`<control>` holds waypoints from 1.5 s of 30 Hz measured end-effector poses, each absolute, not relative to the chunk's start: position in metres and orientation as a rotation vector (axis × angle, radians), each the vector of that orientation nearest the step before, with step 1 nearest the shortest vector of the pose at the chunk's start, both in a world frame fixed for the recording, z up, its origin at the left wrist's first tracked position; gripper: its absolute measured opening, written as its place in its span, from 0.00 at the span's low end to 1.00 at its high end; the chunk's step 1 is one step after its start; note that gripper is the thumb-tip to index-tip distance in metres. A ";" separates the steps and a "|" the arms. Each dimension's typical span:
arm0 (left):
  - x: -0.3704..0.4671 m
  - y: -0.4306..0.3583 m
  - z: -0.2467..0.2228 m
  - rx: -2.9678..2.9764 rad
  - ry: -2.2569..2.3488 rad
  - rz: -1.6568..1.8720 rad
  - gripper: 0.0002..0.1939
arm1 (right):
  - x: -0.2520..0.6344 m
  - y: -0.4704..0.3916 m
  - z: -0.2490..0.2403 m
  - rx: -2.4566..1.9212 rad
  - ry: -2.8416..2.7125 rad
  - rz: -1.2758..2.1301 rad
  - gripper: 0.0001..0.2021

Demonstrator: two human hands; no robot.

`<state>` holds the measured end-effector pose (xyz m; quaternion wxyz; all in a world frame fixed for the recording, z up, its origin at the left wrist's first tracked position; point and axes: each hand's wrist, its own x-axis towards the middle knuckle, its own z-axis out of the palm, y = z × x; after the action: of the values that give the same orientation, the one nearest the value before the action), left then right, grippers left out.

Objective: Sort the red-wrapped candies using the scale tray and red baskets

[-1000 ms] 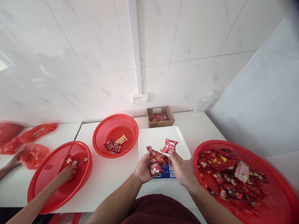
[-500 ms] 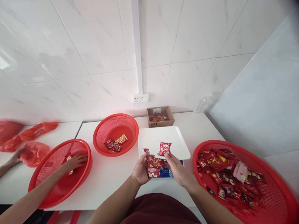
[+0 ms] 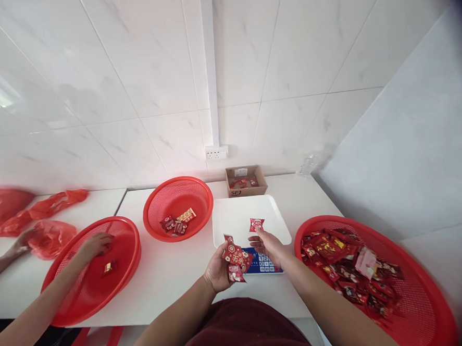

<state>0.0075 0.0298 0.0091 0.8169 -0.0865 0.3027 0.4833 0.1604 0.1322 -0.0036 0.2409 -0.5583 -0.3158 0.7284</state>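
Note:
My left hand (image 3: 218,270) is closed on several red snack packets (image 3: 238,257), fanned out toward the right. Between the fingertips of my right hand (image 3: 270,245) is one small red-and-white snack packet (image 3: 256,224), raised over the front of the white scale tray (image 3: 233,209). The scale's blue keypad (image 3: 262,262) shows just beneath my two hands. To the right of my right arm stands a large red basket (image 3: 428,286), holding a heap of red snack packets (image 3: 350,270) with a pink one (image 3: 367,263) on top.
Another red basket (image 3: 200,182) with a few packets stands back left; a cardboard box (image 3: 248,191) holding packets sits behind the scale. At left, a co-worker's hand (image 3: 94,246) reaches into a red basket (image 3: 132,283), their other hand (image 3: 22,243) at a red plastic bag (image 3: 53,238).
My right hand has drawn away from my left with the small packet, uncovering more of the keypad. The co-worker's hand has moved up and left in its basket, exposing a packet.

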 end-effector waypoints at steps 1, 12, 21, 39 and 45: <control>0.008 0.029 0.011 -0.182 0.658 1.025 0.19 | 0.160 0.137 -0.003 -1.482 -0.820 2.054 0.13; 0.010 0.014 0.004 -0.072 0.656 0.766 0.27 | 0.161 0.104 0.013 -0.905 -1.305 2.492 0.16; 0.010 0.010 0.002 -0.071 0.728 0.727 0.27 | 0.176 0.116 -0.003 -1.281 -0.862 2.197 0.09; 0.007 0.000 -0.001 0.035 0.626 0.815 0.23 | 0.177 0.111 0.008 -1.314 -1.578 1.927 0.15; 0.008 -0.002 -0.008 0.042 0.627 0.695 0.18 | 0.183 0.086 0.030 -0.949 -2.191 1.894 0.13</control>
<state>0.0076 -0.0018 -0.0075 0.8923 0.0202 0.3019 0.3350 0.1835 0.0861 0.0305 0.0471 -0.3110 -0.7182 0.6207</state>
